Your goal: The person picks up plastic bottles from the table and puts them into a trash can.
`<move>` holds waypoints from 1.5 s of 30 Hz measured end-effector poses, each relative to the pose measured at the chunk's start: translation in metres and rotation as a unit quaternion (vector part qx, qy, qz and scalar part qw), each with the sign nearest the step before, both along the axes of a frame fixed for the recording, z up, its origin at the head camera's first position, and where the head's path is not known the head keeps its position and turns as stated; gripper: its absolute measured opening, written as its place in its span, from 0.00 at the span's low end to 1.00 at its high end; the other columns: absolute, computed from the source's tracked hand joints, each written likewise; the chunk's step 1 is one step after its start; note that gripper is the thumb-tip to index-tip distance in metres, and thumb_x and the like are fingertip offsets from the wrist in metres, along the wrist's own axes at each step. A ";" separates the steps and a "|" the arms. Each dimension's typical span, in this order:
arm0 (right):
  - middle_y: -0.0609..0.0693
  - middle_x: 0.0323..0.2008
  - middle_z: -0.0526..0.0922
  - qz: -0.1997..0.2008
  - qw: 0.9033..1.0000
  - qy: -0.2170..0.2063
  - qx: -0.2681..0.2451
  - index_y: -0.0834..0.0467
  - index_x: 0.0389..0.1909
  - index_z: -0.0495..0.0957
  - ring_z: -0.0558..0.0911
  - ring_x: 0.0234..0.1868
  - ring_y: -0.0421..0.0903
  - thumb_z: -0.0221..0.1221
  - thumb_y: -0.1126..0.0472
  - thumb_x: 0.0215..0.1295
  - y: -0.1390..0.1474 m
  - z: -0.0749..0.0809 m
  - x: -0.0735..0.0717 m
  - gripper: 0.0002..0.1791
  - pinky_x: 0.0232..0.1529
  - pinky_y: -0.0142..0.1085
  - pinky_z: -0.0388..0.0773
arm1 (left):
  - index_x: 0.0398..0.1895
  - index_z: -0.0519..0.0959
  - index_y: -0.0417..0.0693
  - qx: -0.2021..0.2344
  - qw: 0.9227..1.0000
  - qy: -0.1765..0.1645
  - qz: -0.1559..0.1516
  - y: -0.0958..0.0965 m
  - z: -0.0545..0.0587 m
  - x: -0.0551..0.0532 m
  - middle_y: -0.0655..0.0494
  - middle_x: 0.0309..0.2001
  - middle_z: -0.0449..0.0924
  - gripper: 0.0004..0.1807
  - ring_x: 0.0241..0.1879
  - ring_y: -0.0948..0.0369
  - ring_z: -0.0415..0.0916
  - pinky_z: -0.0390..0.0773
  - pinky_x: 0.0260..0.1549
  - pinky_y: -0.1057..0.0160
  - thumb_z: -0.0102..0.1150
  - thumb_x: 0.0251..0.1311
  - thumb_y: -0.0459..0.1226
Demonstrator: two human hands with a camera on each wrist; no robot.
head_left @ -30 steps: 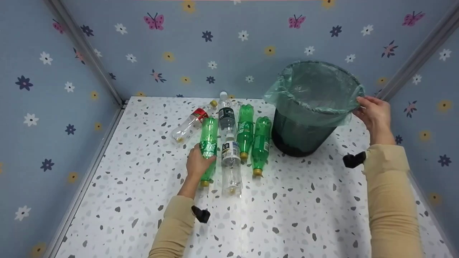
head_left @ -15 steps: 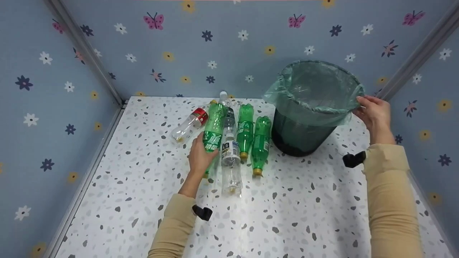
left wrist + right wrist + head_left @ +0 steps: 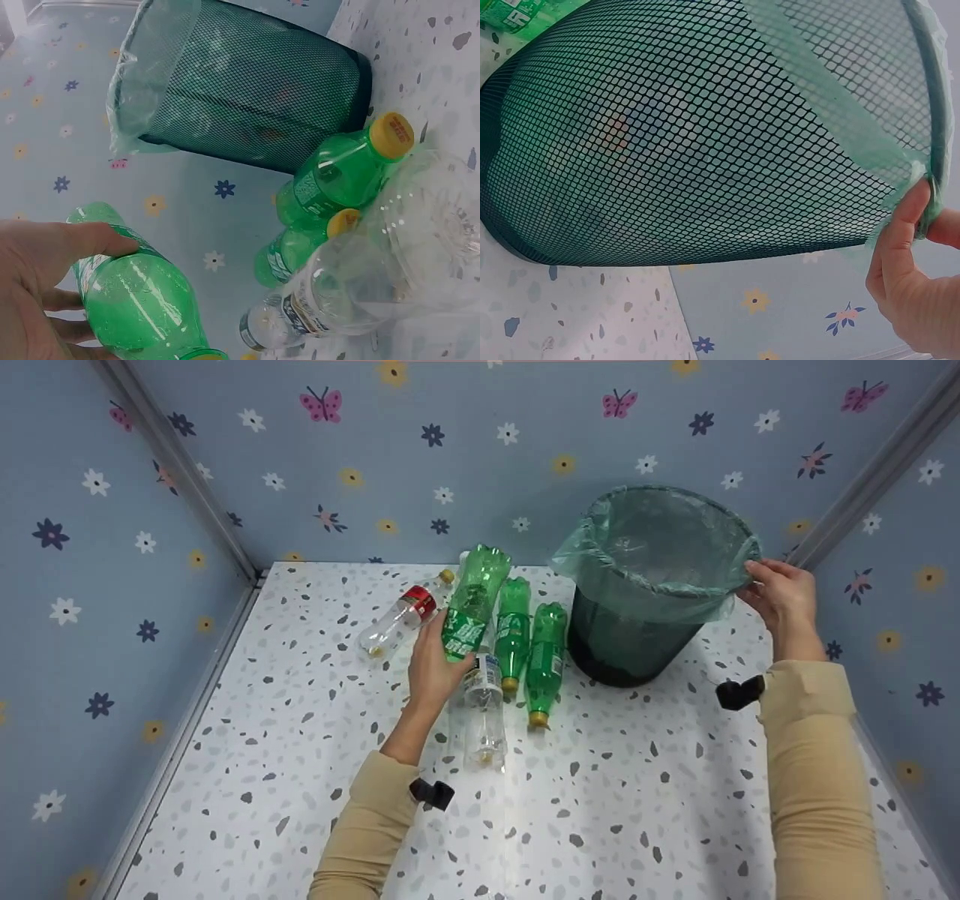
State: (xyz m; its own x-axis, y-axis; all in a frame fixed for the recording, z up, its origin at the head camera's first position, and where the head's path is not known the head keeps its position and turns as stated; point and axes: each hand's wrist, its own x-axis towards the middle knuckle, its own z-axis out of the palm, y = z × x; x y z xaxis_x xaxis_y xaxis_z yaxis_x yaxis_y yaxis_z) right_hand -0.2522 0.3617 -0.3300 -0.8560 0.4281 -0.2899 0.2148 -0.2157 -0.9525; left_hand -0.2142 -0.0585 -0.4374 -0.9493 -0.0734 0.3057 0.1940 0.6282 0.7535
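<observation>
My left hand (image 3: 437,669) grips a green plastic bottle (image 3: 477,589) around its label, raised over the other bottles, base pointing away. In the left wrist view this green bottle (image 3: 142,300) shows its yellow cap at the bottom edge. My right hand (image 3: 784,596) pinches the rim of a black mesh bin (image 3: 637,645) lined with a thin green bag (image 3: 675,604). The right wrist view shows thumb and fingers of the right hand (image 3: 911,277) on the bagged rim. Below the held bottle lies a clear bottle with a white label (image 3: 484,712); another clear one is mostly hidden.
Two green bottles (image 3: 513,634) (image 3: 546,664) lie between the clear bottles and the bin. A clear bottle with a red label (image 3: 405,615) lies at the left. Flowered walls (image 3: 480,450) enclose the speckled table (image 3: 615,810) at the back and sides.
My left hand has lifted the green bottle off the table and moved it up and to the right, over the clear bottles. My right hand stays on the bin rim.
</observation>
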 end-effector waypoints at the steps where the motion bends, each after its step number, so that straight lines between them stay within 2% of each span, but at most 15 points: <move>1: 0.48 0.40 0.68 -0.002 1.000 0.002 0.000 0.60 0.57 0.63 0.75 0.28 0.40 0.62 0.60 0.52 0.000 0.000 0.000 0.30 0.29 0.26 0.75 | 0.62 0.60 0.40 -0.003 1.000 0.002 -0.002 0.002 0.004 0.000 0.42 0.56 0.64 0.40 0.52 0.49 0.64 0.67 0.46 0.51 0.66 0.42 0.35; 9: 0.50 0.41 0.68 -0.005 1.000 0.009 -0.006 0.61 0.56 0.63 0.75 0.29 0.40 0.62 0.62 0.52 0.001 -0.001 -0.001 0.30 0.28 0.27 0.75 | 0.62 0.61 0.43 -0.025 0.999 0.021 -0.022 0.019 0.033 -0.007 0.44 0.54 0.66 0.40 0.53 0.50 0.64 0.69 0.45 0.52 0.66 0.43 0.35; 15: 0.51 0.41 0.68 -0.005 1.000 0.010 -0.006 0.58 0.44 0.68 0.75 0.29 0.40 0.62 0.62 0.52 0.002 -0.002 -0.002 0.19 0.28 0.27 0.76 | 0.64 0.59 0.45 -0.046 0.997 0.026 -0.048 0.037 0.056 -0.014 0.46 0.57 0.64 0.40 0.52 0.51 0.65 0.72 0.40 0.54 0.65 0.46 0.36; 18: 0.50 0.39 0.69 -0.005 1.000 0.013 -0.012 0.58 0.42 0.68 0.76 0.28 0.40 0.62 0.63 0.52 0.002 -0.003 -0.002 0.17 0.28 0.28 0.76 | 0.64 0.59 0.45 -0.068 0.995 0.036 -0.059 0.046 0.069 -0.018 0.46 0.58 0.63 0.39 0.53 0.52 0.64 0.71 0.41 0.55 0.64 0.47 0.37; 21: 0.50 0.39 0.69 -0.004 1.000 0.014 -0.014 0.59 0.44 0.68 0.76 0.28 0.40 0.62 0.63 0.52 0.002 -0.003 -0.002 0.19 0.28 0.28 0.76 | 0.65 0.58 0.47 -0.096 0.992 0.039 -0.068 0.056 0.080 -0.022 0.47 0.58 0.63 0.39 0.54 0.52 0.63 0.70 0.43 0.54 0.63 0.48 0.39; 25: 0.49 0.40 0.70 -0.002 1.000 0.004 0.009 0.60 0.55 0.65 0.76 0.30 0.39 0.62 0.60 0.52 0.001 -0.003 -0.002 0.28 0.29 0.26 0.76 | 0.66 0.56 0.49 -0.129 0.988 0.034 -0.082 0.069 0.092 -0.028 0.48 0.59 0.62 0.40 0.55 0.52 0.63 0.69 0.45 0.54 0.63 0.48 0.39; 29: 0.49 0.42 0.69 0.000 1.000 -0.006 0.025 0.61 0.61 0.60 0.76 0.32 0.39 0.60 0.59 0.54 0.000 -0.003 -0.002 0.34 0.29 0.25 0.75 | 0.66 0.55 0.48 -0.149 0.983 0.037 -0.097 0.080 0.102 -0.032 0.48 0.59 0.62 0.40 0.54 0.52 0.63 0.69 0.45 0.55 0.63 0.49 0.38; 37: 0.50 0.42 0.69 -0.002 1.000 0.002 0.009 0.60 0.57 0.63 0.76 0.31 0.39 0.61 0.60 0.54 0.001 -0.003 0.000 0.29 0.29 0.26 0.76 | 0.66 0.55 0.49 -0.175 0.976 0.055 -0.119 0.095 0.115 -0.037 0.50 0.58 0.61 0.39 0.52 0.53 0.65 0.70 0.41 0.55 0.61 0.51 0.38; 45: 0.50 0.43 0.69 -0.002 1.000 0.005 0.001 0.60 0.59 0.61 0.77 0.30 0.39 0.60 0.60 0.54 0.001 -0.002 0.001 0.32 0.29 0.27 0.76 | 0.68 0.51 0.52 -0.219 0.964 0.024 -0.147 0.109 0.130 -0.043 0.50 0.61 0.57 0.38 0.56 0.54 0.60 0.67 0.43 0.52 0.56 0.55 0.39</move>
